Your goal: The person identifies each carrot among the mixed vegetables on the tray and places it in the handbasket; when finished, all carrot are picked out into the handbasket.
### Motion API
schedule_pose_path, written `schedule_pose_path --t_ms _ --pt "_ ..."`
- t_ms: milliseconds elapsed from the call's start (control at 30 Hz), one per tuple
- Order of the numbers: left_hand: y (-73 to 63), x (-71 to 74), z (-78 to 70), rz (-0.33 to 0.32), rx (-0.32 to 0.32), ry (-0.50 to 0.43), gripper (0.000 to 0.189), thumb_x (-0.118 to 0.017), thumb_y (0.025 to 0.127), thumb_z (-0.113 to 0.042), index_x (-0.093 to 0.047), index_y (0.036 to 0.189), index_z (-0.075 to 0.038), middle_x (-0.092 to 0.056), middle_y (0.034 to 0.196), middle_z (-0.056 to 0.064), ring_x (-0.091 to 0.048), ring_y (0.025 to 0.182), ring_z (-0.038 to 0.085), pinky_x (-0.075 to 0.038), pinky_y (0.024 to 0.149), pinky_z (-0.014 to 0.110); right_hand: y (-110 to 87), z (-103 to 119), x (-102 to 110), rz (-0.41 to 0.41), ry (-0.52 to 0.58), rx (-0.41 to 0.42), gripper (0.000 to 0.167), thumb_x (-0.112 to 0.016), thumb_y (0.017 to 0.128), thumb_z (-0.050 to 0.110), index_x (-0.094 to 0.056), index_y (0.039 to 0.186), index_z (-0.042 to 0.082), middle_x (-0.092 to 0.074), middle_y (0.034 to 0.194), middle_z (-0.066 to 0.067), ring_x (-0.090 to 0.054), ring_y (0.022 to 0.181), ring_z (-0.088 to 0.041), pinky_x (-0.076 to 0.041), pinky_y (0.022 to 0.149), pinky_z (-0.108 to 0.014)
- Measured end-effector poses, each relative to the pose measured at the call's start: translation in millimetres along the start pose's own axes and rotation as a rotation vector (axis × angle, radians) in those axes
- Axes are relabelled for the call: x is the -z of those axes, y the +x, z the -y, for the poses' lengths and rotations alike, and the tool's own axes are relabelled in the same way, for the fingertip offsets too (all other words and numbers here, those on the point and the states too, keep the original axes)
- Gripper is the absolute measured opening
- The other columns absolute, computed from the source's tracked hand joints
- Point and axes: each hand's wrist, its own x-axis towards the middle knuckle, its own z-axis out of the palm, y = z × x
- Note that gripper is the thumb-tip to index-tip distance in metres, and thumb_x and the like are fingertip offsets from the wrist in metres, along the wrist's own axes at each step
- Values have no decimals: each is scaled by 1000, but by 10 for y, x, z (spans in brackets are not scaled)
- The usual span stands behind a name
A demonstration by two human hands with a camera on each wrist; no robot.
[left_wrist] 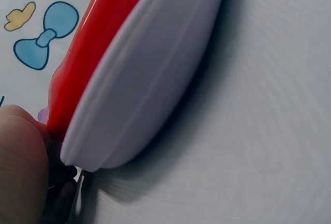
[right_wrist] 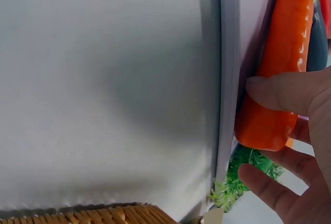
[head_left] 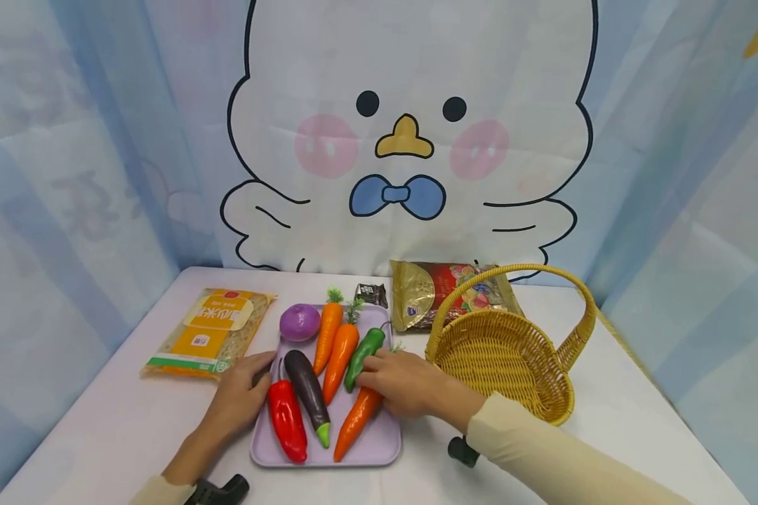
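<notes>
Hands: the lower carrot (head_left: 358,421) is pinched by the right hand (head_left: 401,384), thumb pressed on its thick end and some fingers spread; the left hand (head_left: 243,396) is placed at the tray's 9 o'clock edge, though how far it is closed cannot be told.
Lower carrot: laid at the tray's 5 o'clock, tip pointed toward 7. A firmer hold would be had with more fingers brought round the thick end.
Thumb grip: shown plainly by the right wrist view, hidden behind the hand in the head view.
Tray (head_left: 380,442): best kept steady from 9 o'clock, lest the red pepper (head_left: 287,424) be jostled; its outer wall is shown broadly by the left wrist view.
Green pepper (head_left: 368,353): at 2 o'clock on the tray, best left undisturbed.
Basket (head_left: 505,351): set at 3 o'clock from the tray; its hollow is shown only by the head view.
</notes>
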Motion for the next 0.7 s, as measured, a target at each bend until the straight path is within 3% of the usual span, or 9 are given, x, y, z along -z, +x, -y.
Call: schedule_pose_path --t_ms 333,700 --pt "-24 -1 21 -1 5 -4 43 -54 98 -7 -57 139 4 -58 141 23 -50 135 42 -39 112 60 38 11 31 14 -21 -10 40 -73 91 17 -68 129 27 -64 121 7 -58 112 -17 -54 97 -36" --pt "2 1 10 4 6 2 42 -54 99 -8 -58 139 3 -58 141 23 -50 135 41 -40 112 58 -85 -49 239 -53 -12 -1 35 -74 90 18 -71 124 23 -63 118 5 -57 108 -18 -55 94 -33"
